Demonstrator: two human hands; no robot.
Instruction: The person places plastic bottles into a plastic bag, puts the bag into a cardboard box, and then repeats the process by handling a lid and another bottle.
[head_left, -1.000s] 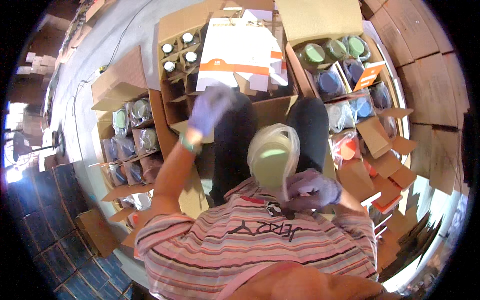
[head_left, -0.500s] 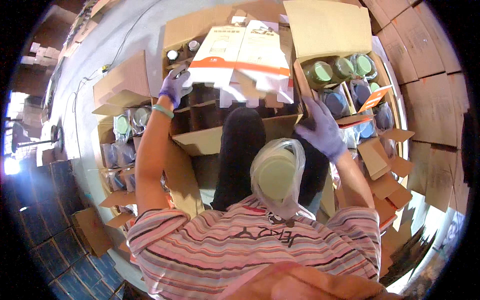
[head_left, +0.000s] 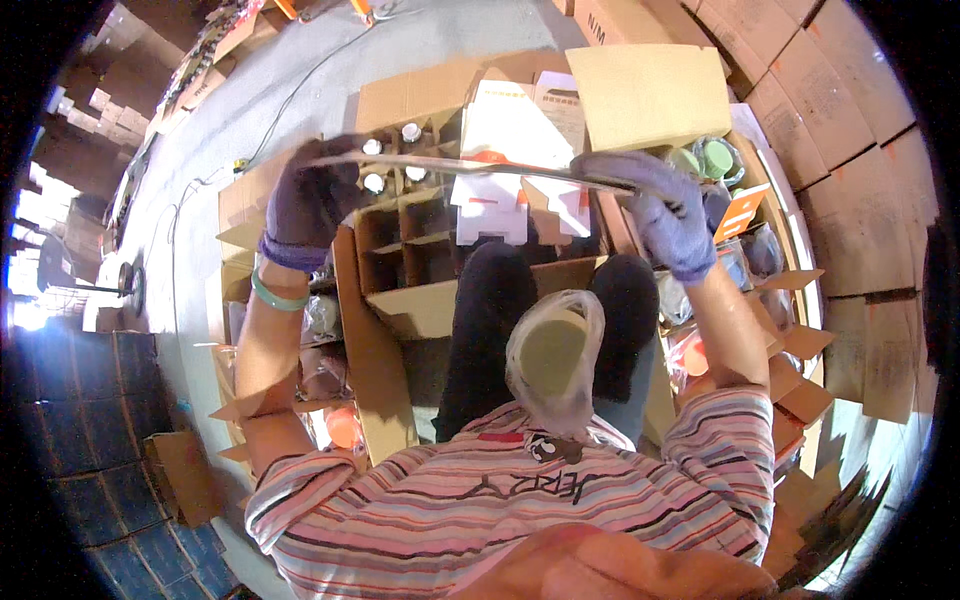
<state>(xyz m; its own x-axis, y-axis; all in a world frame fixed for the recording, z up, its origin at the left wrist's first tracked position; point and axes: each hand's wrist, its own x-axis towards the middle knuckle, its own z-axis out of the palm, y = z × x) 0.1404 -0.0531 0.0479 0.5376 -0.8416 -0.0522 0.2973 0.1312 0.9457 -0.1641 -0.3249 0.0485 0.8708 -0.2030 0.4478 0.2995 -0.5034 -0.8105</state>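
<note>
A thin flat piece of carton (head_left: 450, 166), seen almost edge-on, spans the gap between my two gloved hands. My left hand (head_left: 308, 210) grips its left end, and my right hand (head_left: 655, 205) is closed on the right end. Below it stands an open cardboard box (head_left: 425, 305) with a grid of brown dividers. Several white-capped bottles (head_left: 374, 183) fill its far left cells. White and orange flattened cartons (head_left: 508, 120) lie across the box's right part. Against my chest and lap rests a plastic-wrapped container with a green lid (head_left: 553, 350).
At the right, an open box (head_left: 650, 100) holds bagged containers with green lids (head_left: 718, 158) and an orange-and-white card (head_left: 741, 212). More bagged containers (head_left: 322, 318) stand in a box at my left. Stacked brown cartons (head_left: 850, 190) line the right side; dark cartons (head_left: 120, 430) are at lower left.
My left hand has lifted and come nearer, and my right hand has risen from the box edge. Both now grip the flat carton, tilted edge-on. More bottles show beneath.
</note>
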